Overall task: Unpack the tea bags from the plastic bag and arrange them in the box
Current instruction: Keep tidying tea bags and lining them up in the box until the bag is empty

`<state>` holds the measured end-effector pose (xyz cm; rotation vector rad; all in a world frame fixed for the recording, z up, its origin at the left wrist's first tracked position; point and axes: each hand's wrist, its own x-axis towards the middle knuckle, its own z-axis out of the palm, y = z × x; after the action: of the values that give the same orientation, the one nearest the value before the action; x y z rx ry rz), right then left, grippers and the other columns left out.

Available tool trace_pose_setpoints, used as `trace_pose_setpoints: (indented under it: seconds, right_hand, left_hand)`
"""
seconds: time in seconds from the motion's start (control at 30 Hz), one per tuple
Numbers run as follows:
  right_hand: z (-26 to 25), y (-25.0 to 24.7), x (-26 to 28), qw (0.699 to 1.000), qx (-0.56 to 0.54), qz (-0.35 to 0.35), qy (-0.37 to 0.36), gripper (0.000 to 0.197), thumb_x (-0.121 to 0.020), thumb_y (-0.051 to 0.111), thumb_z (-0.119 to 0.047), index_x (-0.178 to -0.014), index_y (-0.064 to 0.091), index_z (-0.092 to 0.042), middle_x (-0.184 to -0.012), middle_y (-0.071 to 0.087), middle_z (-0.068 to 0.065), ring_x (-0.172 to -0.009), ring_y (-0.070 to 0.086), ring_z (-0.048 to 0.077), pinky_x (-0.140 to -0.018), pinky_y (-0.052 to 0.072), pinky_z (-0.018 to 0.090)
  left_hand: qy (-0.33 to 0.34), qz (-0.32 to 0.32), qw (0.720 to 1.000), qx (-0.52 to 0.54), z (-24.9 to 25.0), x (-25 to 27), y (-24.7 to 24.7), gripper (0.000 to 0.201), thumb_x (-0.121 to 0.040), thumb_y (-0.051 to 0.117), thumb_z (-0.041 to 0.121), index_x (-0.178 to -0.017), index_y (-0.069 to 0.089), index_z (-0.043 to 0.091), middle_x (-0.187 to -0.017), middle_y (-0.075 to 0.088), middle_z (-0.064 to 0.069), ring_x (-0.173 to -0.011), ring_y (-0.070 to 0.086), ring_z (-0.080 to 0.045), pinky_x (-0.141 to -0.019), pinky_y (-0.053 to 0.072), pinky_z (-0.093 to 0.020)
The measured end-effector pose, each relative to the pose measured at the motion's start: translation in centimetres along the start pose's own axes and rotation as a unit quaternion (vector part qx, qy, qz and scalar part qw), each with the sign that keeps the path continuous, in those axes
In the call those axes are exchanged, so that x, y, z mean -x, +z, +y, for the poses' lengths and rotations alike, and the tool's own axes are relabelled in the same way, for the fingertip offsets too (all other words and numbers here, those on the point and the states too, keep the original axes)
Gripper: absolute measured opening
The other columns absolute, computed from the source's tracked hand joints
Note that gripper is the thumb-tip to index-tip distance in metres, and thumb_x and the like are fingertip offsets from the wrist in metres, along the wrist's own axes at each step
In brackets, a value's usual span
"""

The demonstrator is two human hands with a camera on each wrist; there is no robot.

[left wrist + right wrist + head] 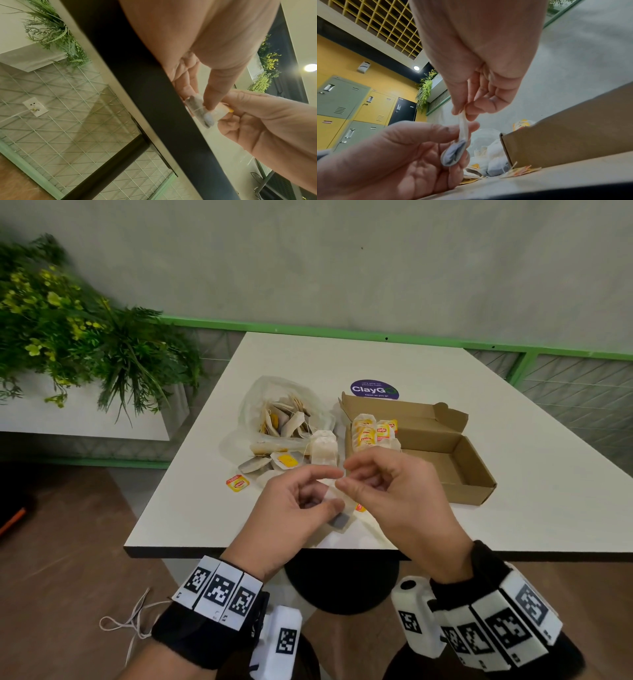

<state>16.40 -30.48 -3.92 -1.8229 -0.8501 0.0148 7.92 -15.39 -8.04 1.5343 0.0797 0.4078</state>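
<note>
Both hands hold one tea bag (339, 518) above the near table edge. My left hand (301, 505) pinches its lower, dark-filled end (200, 109) between thumb and fingers. My right hand (373, 481) pinches its top paper edge (463, 121). A clear plastic bag (281, 416) with several tea bags lies behind the hands, left of the open cardboard box (435, 453). Several yellow-tagged tea bags (371, 433) stand in the box's far left end. Loose tea bags (274, 462) lie in front of the plastic bag.
A lone yellow tag (237, 483) lies on the white table (513, 491) at the left. A purple round sticker (374, 389) sits behind the box. Plants (68, 330) stand left of the table. A black stool (342, 580) is under the near edge.
</note>
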Motion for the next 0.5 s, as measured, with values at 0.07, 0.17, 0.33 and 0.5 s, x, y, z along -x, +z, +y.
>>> trace_pose_setpoints:
  seconds: [0.07,0.17,0.33,0.5]
  right_hand:
    - [0.01,0.0,0.07,0.999,-0.04,-0.02,0.015,0.025,-0.078,0.085,-0.016,-0.1,0.074,-0.021,-0.083,0.074,-0.003,-0.077,0.07,0.017,-0.074,0.06,0.031]
    - [-0.24,-0.24,0.35,0.989,-0.138,-0.038,0.043,0.037,-0.073,0.086,-0.003,-0.106,0.07,-0.01,-0.089,0.076,0.007,-0.081,0.072,0.026,-0.077,0.061,0.032]
    - [-0.12,-0.62,0.79,0.991,-0.129,-0.01,0.034,0.017,-0.078,0.08,0.004,-0.089,0.074,-0.007,-0.084,0.076,0.005,-0.074,0.072,0.014,-0.072,0.057,0.024]
    - [0.09,-0.5,0.6,0.999,-0.029,0.013,0.001,0.017,-0.082,0.079,-0.004,-0.081,0.077,-0.021,-0.074,0.073,-0.012,-0.068,0.067,0.004,-0.068,0.054,0.019]
  left_hand:
    - [0.011,-0.007,1.0,-0.009,0.04,0.04,0.04,0.026,-0.09,0.071,-0.003,-0.113,0.074,0.01,-0.083,0.076,-0.011,-0.079,0.073,-0.021,-0.082,0.057,-0.038]
    - [0.021,-0.006,1.0,-0.018,-0.01,0.03,-0.03,0.015,-0.091,0.071,0.002,-0.103,0.077,0.008,-0.085,0.077,-0.005,-0.079,0.073,-0.016,-0.077,0.059,-0.029]
    - [0.024,-0.008,0.999,-0.038,-0.26,-0.02,-0.18,0.023,-0.092,0.068,-0.003,-0.106,0.079,0.013,-0.094,0.079,-0.003,-0.087,0.072,-0.014,-0.082,0.057,-0.028]
    - [0.028,0.004,0.998,-0.049,-0.49,-0.07,-0.19,0.024,-0.093,0.068,-0.002,-0.112,0.078,0.009,-0.101,0.079,-0.001,-0.095,0.072,-0.013,-0.085,0.053,-0.024]
